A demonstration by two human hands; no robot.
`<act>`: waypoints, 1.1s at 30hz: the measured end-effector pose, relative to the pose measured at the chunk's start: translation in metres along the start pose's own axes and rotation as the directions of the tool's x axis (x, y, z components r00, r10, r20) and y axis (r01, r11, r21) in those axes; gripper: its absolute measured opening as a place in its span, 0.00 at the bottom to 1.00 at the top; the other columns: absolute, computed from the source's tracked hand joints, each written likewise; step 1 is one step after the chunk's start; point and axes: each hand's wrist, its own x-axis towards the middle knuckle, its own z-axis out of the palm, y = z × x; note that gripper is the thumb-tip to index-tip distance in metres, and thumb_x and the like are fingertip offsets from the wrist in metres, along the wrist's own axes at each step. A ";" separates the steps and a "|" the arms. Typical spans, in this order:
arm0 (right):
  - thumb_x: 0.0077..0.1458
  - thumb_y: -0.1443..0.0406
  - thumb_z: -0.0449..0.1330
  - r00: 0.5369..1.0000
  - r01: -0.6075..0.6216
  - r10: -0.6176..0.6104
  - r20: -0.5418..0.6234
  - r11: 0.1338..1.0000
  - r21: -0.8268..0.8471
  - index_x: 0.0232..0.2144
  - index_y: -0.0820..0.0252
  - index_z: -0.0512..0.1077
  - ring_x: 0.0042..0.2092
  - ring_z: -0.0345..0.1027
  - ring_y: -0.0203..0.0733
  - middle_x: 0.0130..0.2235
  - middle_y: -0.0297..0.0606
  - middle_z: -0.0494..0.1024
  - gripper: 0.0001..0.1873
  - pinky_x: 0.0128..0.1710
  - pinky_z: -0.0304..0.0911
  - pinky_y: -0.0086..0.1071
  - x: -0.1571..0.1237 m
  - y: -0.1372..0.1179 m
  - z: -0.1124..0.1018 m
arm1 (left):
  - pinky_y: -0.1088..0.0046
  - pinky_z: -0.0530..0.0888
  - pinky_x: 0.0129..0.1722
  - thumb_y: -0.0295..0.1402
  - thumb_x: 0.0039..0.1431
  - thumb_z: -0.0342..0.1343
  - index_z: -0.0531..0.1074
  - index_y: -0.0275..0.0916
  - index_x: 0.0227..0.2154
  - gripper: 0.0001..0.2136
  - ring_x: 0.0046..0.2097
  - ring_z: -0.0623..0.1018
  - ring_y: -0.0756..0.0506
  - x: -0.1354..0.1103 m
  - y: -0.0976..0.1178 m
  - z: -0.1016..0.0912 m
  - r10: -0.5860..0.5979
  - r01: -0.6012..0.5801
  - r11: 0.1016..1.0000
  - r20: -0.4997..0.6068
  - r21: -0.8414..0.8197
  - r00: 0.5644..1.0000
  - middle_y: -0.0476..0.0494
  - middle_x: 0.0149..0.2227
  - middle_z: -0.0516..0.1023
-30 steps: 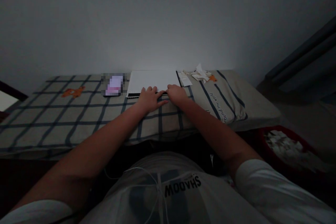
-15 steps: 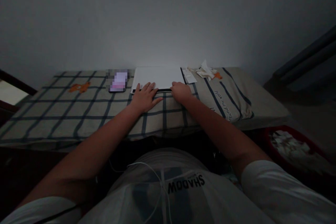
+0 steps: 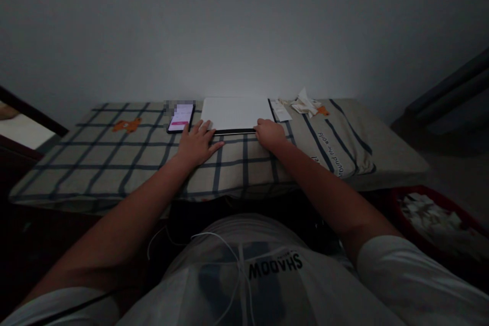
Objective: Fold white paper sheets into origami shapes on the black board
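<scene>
A closed white laptop (image 3: pixel 237 113) lies flat on a checked cloth (image 3: pixel 114 163) against the wall. My left hand (image 3: pixel 196 142) rests flat on the cloth at the laptop's near left corner, fingers stretched out and touching its edge. My right hand (image 3: pixel 269 133) is curled at the near right corner, fingertips against the laptop's front edge. A phone (image 3: pixel 180 117) with a lit screen lies just left of the laptop, a short way beyond my left hand.
Scraps of paper (image 3: pixel 300 106) lie right of the laptop near the wall. A red basket (image 3: pixel 397 198) full of white paper bits sits low on the right. A white cable runs down my shirt. The room is dim.
My left hand has slid left along the laptop's front edge, from near the middle to its left corner. The right hand stays at the right corner. The view has drifted slightly.
</scene>
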 end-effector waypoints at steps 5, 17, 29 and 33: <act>0.66 0.67 0.45 1.000 -0.010 0.010 0.007 1.000 -0.011 0.45 0.65 0.76 0.48 0.68 0.48 0.49 0.52 0.75 0.20 0.40 0.62 0.35 0.000 0.000 0.000 | 0.47 0.47 0.67 0.56 0.67 0.37 0.68 0.39 0.61 0.32 0.70 0.56 0.35 -0.005 -0.009 -0.002 -0.060 0.059 0.998 0.018 0.006 0.998 0.36 0.69 0.59; 0.66 0.68 0.44 1.000 -0.013 0.013 -0.017 1.000 0.023 0.46 0.64 0.76 0.47 0.67 0.47 0.48 0.50 0.75 0.20 0.38 0.59 0.34 0.000 0.001 0.004 | 0.50 0.49 0.66 0.56 0.66 0.34 0.64 0.33 0.63 0.36 0.68 0.58 0.33 -0.008 -0.002 -0.008 -0.136 0.134 0.990 0.039 0.044 0.990 0.31 0.67 0.61; 0.67 0.66 0.45 0.998 0.020 -0.021 -0.055 1.000 -0.014 0.49 0.62 0.75 0.48 0.67 0.48 0.48 0.49 0.75 0.20 0.41 0.60 0.35 -0.005 0.001 0.006 | 0.56 0.50 0.67 0.55 0.66 0.37 0.57 0.29 0.66 0.37 0.69 0.56 0.34 0.012 0.043 -0.022 -0.053 0.053 0.998 0.017 -0.042 0.998 0.29 0.69 0.56; 0.66 0.65 0.46 0.999 0.030 -0.031 -0.043 0.999 -0.021 0.53 0.58 0.73 0.50 0.67 0.48 0.49 0.47 0.75 0.20 0.41 0.61 0.36 -0.008 0.000 0.002 | 0.60 0.55 0.65 0.53 0.67 0.41 0.63 0.30 0.62 0.33 0.67 0.62 0.35 0.026 0.060 -0.009 0.110 -0.105 0.986 0.028 -0.126 0.994 0.31 0.66 0.63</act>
